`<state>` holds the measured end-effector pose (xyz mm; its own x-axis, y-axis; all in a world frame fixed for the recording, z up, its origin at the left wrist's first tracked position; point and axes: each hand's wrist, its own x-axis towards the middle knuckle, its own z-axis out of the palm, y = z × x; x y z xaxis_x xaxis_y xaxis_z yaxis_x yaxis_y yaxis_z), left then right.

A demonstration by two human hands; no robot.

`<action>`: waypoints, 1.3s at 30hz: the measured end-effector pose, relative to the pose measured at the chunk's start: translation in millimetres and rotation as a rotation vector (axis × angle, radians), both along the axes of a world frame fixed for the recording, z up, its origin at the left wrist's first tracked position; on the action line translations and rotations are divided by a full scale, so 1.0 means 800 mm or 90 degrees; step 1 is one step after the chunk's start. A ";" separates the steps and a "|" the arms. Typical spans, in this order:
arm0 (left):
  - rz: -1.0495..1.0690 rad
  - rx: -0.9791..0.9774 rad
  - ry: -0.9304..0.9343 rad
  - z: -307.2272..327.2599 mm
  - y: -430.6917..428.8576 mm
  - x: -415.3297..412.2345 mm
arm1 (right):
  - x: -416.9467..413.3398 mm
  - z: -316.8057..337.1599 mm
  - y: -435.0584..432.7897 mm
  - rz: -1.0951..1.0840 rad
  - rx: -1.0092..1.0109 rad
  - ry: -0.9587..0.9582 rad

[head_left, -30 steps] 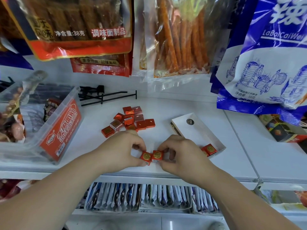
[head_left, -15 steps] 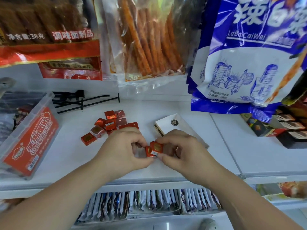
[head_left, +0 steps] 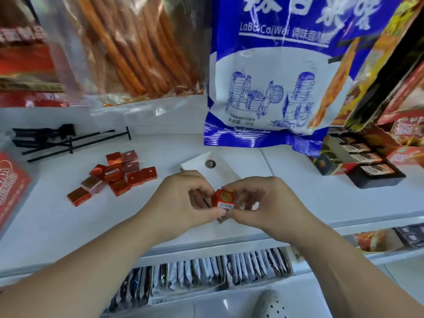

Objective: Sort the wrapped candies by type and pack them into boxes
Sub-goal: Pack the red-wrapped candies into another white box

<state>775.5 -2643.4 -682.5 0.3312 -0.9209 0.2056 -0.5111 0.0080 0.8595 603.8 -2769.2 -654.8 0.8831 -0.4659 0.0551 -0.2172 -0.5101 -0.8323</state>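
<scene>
Both hands meet over the white shelf (head_left: 321, 198) and pinch red wrapped candies (head_left: 223, 198) pressed together between them; a gold disc and a barcode label show on the near one. My left hand (head_left: 183, 198) grips from the left, my right hand (head_left: 261, 200) from the right. Behind the hands lies a white open box (head_left: 211, 164), mostly hidden by them. A pile of several red and dark-red square candies (head_left: 119, 175) lies on the shelf to the left.
Black plastic hooks (head_left: 57, 140) lie at the back left. A red-labelled clear bin (head_left: 11, 187) stands at the left edge. Snack bags (head_left: 270, 76) hang above the shelf; boxed snacks (head_left: 360, 164) stand at right. Sachets (head_left: 206, 276) fill the shelf below.
The two candies, held side by side a second ago, are now pressed together and lifted slightly. The view has shifted right, so the pile and bin sit further left.
</scene>
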 end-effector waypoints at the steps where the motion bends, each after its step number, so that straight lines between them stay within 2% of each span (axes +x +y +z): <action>1: 0.001 0.023 -0.028 0.000 -0.003 -0.005 | -0.004 0.001 -0.003 -0.012 -0.028 -0.001; 5: 0.022 0.156 -0.247 -0.008 -0.011 -0.022 | -0.027 0.006 -0.025 -0.130 -0.100 0.014; 8: 0.014 0.187 -0.303 -0.015 -0.013 -0.024 | -0.038 0.004 -0.037 -0.187 -0.132 0.030; 13: -0.052 0.190 -0.323 -0.012 -0.008 -0.005 | -0.036 0.003 -0.032 -0.142 -0.161 0.023; 17: -0.116 0.216 -0.306 -0.006 0.004 0.010 | -0.027 -0.002 -0.028 -0.086 -0.176 0.096; 22: -0.127 0.212 -0.332 -0.008 0.012 0.019 | -0.022 -0.003 -0.020 0.006 -0.179 0.173; 27: -0.120 0.206 -0.329 -0.006 0.014 0.019 | -0.019 -0.002 -0.019 0.019 -0.221 0.207; 31: -0.117 0.210 -0.327 -0.005 0.014 0.019 | -0.016 -0.003 -0.012 0.055 -0.206 0.231; 39: -0.122 0.209 -0.333 -0.005 0.013 0.021 | -0.018 -0.007 -0.017 0.023 -0.172 0.198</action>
<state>792.2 -2632.7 -686.8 0.0864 -0.9962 -0.0069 -0.8788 -0.0795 0.4706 589.7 -2782.6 -660.6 0.8924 -0.4397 -0.1012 -0.4154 -0.7130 -0.5649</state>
